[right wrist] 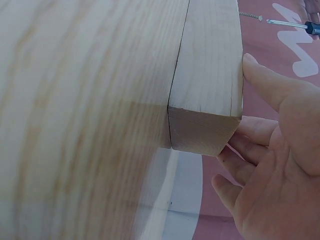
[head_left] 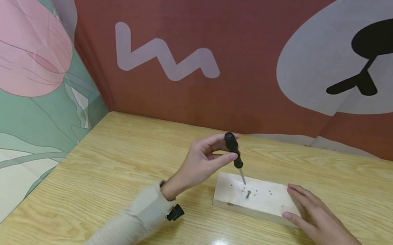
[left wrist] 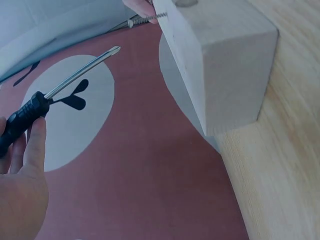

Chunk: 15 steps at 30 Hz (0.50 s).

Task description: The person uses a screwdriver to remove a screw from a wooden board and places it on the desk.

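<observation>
A black-handled screwdriver is in my left hand, pinched by the handle between thumb and fingers. Its bare cross-shaped tip points down at the wooden block. One screw stands partly driven in the block's top face, among several small holes. In the right wrist view a small gap separates the screwdriver tip from the screw head. My right hand holds the block's right end, thumb at the near edge and fingers at the far side.
The block lies flat on a wood-grain table. A printed cloth hangs along the table's back edge, and another patterned cloth covers the left side. Light glares off the table in front of the block.
</observation>
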{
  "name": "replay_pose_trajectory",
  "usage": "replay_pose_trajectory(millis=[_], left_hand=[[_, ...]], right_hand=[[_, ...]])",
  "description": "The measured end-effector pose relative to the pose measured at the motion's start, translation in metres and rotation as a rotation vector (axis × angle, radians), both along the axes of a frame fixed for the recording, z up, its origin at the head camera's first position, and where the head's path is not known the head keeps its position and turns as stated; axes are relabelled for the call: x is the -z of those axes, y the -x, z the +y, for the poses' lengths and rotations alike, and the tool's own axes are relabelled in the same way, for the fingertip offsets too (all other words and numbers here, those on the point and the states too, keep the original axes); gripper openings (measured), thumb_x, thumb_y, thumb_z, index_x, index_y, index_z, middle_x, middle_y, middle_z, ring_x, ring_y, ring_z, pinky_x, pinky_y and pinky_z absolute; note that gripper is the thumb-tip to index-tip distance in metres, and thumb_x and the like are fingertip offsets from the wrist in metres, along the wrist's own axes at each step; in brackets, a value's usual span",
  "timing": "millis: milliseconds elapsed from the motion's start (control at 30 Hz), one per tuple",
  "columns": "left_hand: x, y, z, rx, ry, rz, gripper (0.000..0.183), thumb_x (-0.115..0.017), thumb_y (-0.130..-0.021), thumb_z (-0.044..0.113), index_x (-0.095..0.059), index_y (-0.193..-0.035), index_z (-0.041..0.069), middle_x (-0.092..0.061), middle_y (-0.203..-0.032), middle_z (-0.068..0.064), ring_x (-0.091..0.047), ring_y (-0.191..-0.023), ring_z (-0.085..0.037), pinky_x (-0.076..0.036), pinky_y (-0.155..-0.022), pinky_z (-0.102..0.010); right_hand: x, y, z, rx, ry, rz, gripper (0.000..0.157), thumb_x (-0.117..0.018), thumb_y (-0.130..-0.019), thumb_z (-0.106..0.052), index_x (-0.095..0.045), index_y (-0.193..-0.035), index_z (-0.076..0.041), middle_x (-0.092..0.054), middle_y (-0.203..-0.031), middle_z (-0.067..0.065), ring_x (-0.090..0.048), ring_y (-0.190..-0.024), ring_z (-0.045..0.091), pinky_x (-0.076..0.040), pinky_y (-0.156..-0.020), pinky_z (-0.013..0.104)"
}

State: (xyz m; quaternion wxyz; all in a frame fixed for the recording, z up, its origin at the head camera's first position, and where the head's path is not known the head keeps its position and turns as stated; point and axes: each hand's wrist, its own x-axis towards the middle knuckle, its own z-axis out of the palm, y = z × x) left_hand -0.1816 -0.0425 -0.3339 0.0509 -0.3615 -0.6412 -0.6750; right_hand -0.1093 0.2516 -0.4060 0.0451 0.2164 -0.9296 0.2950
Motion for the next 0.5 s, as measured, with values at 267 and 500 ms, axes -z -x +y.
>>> replay_pose_trajectory(millis=[267, 500], left_hand=[[-0.009, -0.011, 0.007, 0.032, 0.022, -0.002, 0.037, -0.06, -0.082, -0.009, -0.054, -0.119, -0.009, -0.061, -0.096, -0.03, -0.063, -0.088, -0.017, -0.057, -0.075, -0.036], [-0.019, -0.019, 0.009, 0.028, 0.069, 0.009, 0.037, -0.059, -0.082, -0.01, -0.052, -0.119, -0.013, -0.06, -0.097, -0.031, -0.063, -0.089, -0.029, -0.057, -0.076, -0.035]], right_hand=[[0.0, -0.001, 0.001, 0.0, 0.005, -0.008, 0.061, -0.062, -0.087, -0.031, -0.039, -0.138, -0.007, -0.037, -0.142, 0.015, -0.036, -0.127, 0.04, -0.014, -0.104, 0.002], [0.0, 0.0, 0.001, -0.011, 0.004, 0.013, 0.06, -0.062, -0.087, -0.03, -0.04, -0.137, -0.006, -0.038, -0.141, 0.016, -0.038, -0.125, 0.041, -0.005, -0.094, -0.007]])
